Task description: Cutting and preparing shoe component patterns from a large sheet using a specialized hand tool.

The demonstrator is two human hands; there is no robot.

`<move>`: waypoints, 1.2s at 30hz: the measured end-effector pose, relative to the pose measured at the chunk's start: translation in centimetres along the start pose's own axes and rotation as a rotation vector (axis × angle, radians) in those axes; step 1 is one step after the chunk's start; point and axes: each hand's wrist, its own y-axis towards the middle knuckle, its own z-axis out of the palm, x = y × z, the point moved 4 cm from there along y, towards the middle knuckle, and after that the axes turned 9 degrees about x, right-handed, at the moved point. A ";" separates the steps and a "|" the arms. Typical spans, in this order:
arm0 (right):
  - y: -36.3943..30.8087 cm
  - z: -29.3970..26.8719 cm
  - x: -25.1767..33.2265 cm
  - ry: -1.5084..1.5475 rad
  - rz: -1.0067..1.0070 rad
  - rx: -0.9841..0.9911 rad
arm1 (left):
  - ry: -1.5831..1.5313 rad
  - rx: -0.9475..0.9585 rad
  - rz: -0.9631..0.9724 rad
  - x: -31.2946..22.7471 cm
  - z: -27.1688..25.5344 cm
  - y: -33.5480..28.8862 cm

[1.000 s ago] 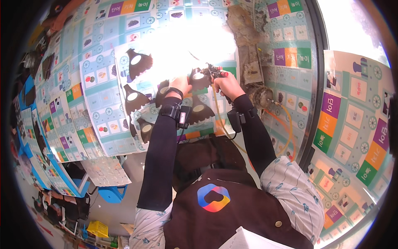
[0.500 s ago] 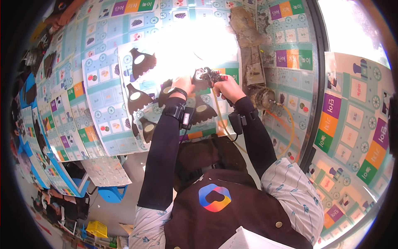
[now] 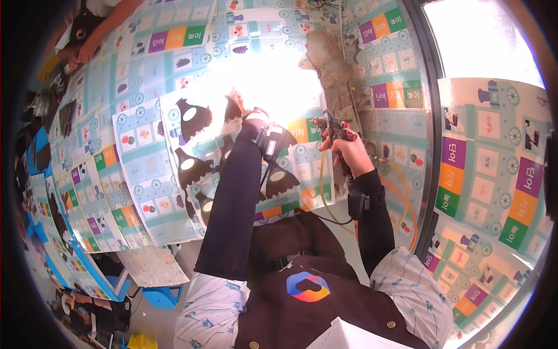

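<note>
My right hand (image 3: 351,156) is wrapped round the grip of a dark spray gun (image 3: 336,125) with red knobs, held up over the right side of the table. A yellowish hose (image 3: 323,180) hangs beneath it. My left hand (image 3: 256,114) reaches into strong glare among dark brown, bell-shaped pieces with scalloped edges; its fingers are washed out. Beside it a brown piece (image 3: 233,107) is partly lost in the light. Others lie flat on the printed sheets, among them one at the left (image 3: 195,118) and one nearer me (image 3: 281,181), each with a pale oval.
Printed sheets (image 3: 136,136) cover the table. A crusted, lumpy object (image 3: 328,55) stands along its right side, by a metal window frame (image 3: 433,116). Orange tubing (image 3: 415,215) loops at the right. Another person's arm (image 3: 107,32) rests at the far left; blue stools (image 3: 163,296) stand below.
My right hand has moved the spray gun to the right and nearer me, away from the pieces. My left hand has gone farther into the glare. The view has shifted slightly.
</note>
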 end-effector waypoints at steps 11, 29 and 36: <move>4.4 1.0 1.7 -0.012 -0.037 0.072 | -0.146 0.229 -0.056 3.7 -3.0 3.2; 13.4 4.3 3.1 -0.492 -0.109 0.215 | -0.214 0.261 -0.031 3.6 -3.7 3.2; 13.2 4.0 3.2 -0.511 -0.188 0.227 | -0.226 0.271 -0.025 3.2 -3.7 3.7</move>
